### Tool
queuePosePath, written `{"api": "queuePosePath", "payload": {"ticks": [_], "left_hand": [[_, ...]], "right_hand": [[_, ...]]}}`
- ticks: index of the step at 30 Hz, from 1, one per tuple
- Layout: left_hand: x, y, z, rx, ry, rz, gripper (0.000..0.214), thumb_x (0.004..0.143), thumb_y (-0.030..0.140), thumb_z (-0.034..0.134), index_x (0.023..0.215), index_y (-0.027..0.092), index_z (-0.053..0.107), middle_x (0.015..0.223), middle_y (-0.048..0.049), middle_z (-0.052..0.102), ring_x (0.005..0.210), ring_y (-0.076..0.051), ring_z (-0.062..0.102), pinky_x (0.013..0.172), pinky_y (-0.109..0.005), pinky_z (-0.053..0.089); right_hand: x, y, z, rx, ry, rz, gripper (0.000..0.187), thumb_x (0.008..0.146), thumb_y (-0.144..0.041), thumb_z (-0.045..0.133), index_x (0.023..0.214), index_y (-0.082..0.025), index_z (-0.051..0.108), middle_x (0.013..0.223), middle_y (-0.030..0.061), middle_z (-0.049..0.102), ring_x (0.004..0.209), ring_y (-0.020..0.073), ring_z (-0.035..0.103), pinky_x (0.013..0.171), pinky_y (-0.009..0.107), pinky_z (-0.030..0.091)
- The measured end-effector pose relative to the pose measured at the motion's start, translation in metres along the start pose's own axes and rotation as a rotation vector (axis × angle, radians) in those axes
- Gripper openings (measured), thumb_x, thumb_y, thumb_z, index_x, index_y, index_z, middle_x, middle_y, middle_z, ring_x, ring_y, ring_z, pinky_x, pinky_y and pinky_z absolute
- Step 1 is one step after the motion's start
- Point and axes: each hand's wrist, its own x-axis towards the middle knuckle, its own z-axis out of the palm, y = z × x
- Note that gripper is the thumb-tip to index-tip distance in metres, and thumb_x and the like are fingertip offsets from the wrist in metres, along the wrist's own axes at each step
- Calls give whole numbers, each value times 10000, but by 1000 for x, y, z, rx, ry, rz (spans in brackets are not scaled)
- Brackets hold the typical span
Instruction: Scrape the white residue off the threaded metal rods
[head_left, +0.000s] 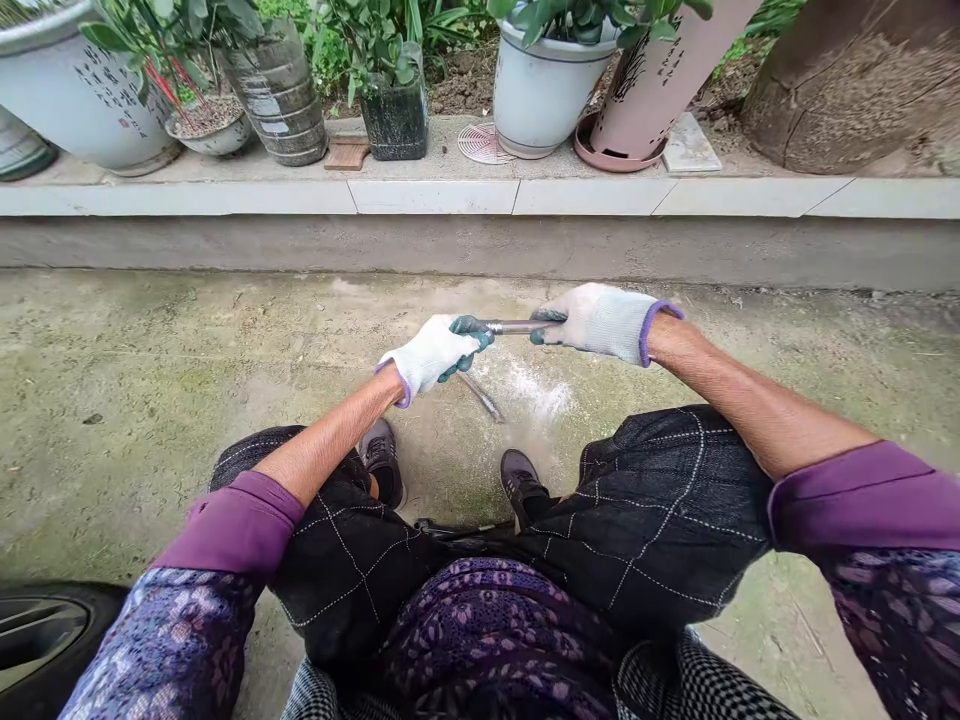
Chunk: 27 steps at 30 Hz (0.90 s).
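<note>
Both my hands wear white work gloves with dark green fingertips and purple cuffs. My left hand is closed round the left end of a short metal rod, held level above the concrete ground. My right hand grips the rod's right end. A second thin metal piece slants down from under my left hand toward the ground; whether it joins the rod is hidden by the glove. I sit with knees apart, my shoes on the concrete below the hands.
White powder is scattered on the concrete under the rod. A raised tiled ledge runs across the far side, bearing several plant pots. A dark curved object lies at the lower left.
</note>
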Motion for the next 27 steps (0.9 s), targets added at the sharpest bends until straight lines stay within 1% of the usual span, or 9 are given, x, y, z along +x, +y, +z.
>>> {"api": "queuePosePath", "payload": {"ticks": [3, 8, 11, 13, 15, 18, 22, 25, 27], "left_hand": [[-1, 0, 1, -151, -1, 21, 196, 880, 208, 570, 1031, 142, 676, 497, 74, 469, 336, -32, 304, 337, -184, 207], [1, -4, -1, -262, 13, 91, 207, 848, 162, 570, 1021, 131, 677, 519, 63, 525, 335, -35, 354, 324, -171, 261], [2, -2, -5, -325, 40, 138, 197, 796, 127, 589, 973, 118, 676, 771, -24, 694, 485, -57, 571, 428, -172, 427], [1, 0, -9, -347, 59, 164, 216, 763, 124, 617, 969, 109, 681, 974, -86, 729, 647, -100, 675, 481, -177, 469], [1, 1, -11, -366, 71, 210, 245, 737, 128, 642, 975, 105, 692, 1054, -114, 726, 776, -144, 708, 495, -174, 472], [2, 0, -13, -431, 65, 291, 261, 708, 161, 688, 961, 98, 710, 1029, -122, 731, 855, -173, 705, 510, -183, 479], [6, -4, -12, -568, 49, 330, 306, 678, 197, 739, 963, 87, 717, 986, -117, 734, 814, -167, 697, 573, -225, 523], [11, -3, -8, -653, 110, 300, 270, 661, 178, 739, 915, 87, 716, 902, -91, 736, 752, -142, 685, 648, -261, 548], [14, -2, -5, -694, 159, 288, 241, 655, 167, 731, 884, 94, 714, 855, -69, 732, 702, -121, 669, 654, -263, 545]], "right_hand": [[0, -2, 0, -29, 74, 12, 285, 847, -397, 582, 995, -212, 740, 678, 16, 619, 561, 128, 466, 529, 284, 328], [-8, -12, -1, 239, 53, 31, 303, 862, -376, 603, 1051, -184, 740, 639, -2, 576, 511, 99, 447, 480, 260, 336], [-13, -16, -1, 431, 47, 79, 324, 851, -399, 641, 1061, -171, 734, 615, -10, 542, 469, 80, 414, 416, 240, 324], [-14, -15, -1, 563, 26, 64, 355, 833, -432, 674, 1063, -167, 728, 617, -11, 535, 457, 73, 408, 379, 227, 316], [-14, -11, -1, 705, -17, 37, 405, 824, -471, 685, 1082, -162, 720, 610, -14, 528, 441, 68, 408, 351, 216, 315], [-11, -4, -3, 840, -130, -6, 480, 833, -508, 668, 1144, -143, 698, 560, -32, 505, 388, 63, 389, 318, 212, 302], [-9, 2, -2, 918, -247, -109, 522, 865, -519, 624, 1198, -120, 666, 507, -53, 482, 343, 62, 365, 306, 214, 297], [-7, -2, 0, 867, -209, -131, 464, 899, -504, 570, 1131, -116, 676, 538, -30, 536, 356, 73, 426, 318, 215, 335], [-6, -11, 1, 793, -97, -99, 356, 901, -433, 567, 1057, -132, 678, 616, -4, 587, 417, 83, 491, 352, 214, 377]]}}
